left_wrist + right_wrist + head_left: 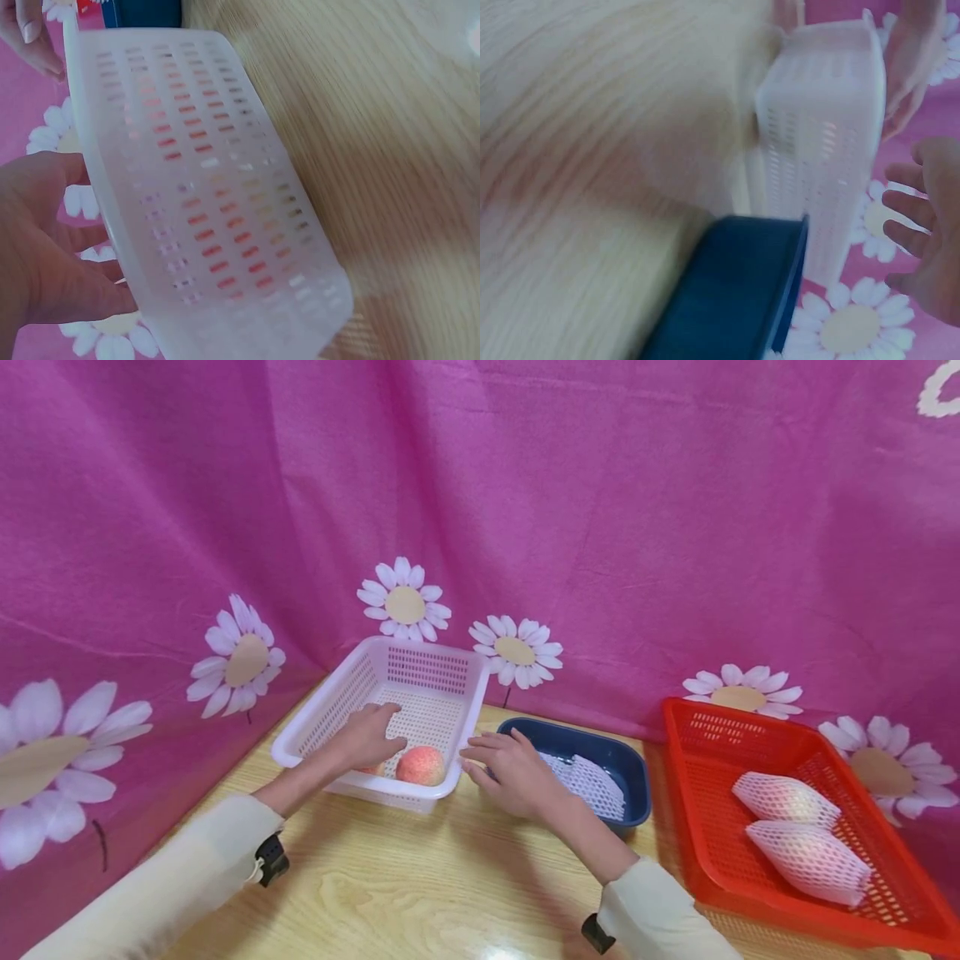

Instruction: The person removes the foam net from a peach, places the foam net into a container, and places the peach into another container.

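My left hand (367, 737) reaches over the near rim into a pale pink plastic basket (283, 748), its fingers spread and nothing in their grasp. Just below it lies a peach (422, 766) in the basket's near end. Another peach (372, 769) shows partly, mostly hidden by the hand. In the left wrist view, red patches show through the basket's slotted wall (202, 120). My right hand (517, 772) hovers, fingers loosely extended and holding nothing, between the basket and a navy tub (639, 789). White foam net sleeves (596, 785) lie in that tub.
At the right stands a red plastic basket (693, 827) with two fruits in foam nets (787, 799) inside. All the containers sit on a wooden table (420, 877). A magenta cloth with daisies (600, 527) hangs behind them.
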The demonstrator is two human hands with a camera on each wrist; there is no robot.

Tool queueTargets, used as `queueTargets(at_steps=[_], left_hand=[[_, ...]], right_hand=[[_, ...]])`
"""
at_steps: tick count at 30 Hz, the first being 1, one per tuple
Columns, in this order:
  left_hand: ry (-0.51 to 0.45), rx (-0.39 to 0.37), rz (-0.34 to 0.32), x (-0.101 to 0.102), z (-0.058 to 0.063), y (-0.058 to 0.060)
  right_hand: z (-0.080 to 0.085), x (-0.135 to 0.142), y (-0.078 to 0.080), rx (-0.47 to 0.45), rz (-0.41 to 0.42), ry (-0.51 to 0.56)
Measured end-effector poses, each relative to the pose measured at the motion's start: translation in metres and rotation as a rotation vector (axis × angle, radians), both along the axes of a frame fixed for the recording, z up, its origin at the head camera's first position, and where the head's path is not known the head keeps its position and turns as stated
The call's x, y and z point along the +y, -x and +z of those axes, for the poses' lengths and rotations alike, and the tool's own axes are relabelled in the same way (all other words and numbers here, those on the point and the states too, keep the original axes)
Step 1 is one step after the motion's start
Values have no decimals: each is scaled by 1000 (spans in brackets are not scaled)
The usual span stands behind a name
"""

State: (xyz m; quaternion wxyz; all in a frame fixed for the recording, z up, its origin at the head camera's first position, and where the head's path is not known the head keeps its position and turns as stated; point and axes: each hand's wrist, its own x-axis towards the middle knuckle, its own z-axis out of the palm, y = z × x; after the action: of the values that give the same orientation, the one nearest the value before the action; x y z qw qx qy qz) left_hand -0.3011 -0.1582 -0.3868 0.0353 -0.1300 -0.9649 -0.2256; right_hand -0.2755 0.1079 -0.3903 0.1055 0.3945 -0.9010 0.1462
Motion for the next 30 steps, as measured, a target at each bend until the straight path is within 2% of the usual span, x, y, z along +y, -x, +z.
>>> queueTargets(at_steps=[5, 14, 18, 24, 30], left_hand=[[-51, 37, -33, 15, 3, -3], [-110, 131, -134, 47, 13, -11], [-102, 157, -192, 64, 17, -14], [-78, 138, -278, 93, 23, -22], [-45, 110, -331, 120, 28, -29]], right_hand=[[11, 21, -5, -13, -51, 0], [26, 53, -15, 6, -95, -15], [31, 66, -19, -39, -143, -55], [33, 86, -25, -57, -187, -93], [34, 110, -30, -43, -234, -105]])
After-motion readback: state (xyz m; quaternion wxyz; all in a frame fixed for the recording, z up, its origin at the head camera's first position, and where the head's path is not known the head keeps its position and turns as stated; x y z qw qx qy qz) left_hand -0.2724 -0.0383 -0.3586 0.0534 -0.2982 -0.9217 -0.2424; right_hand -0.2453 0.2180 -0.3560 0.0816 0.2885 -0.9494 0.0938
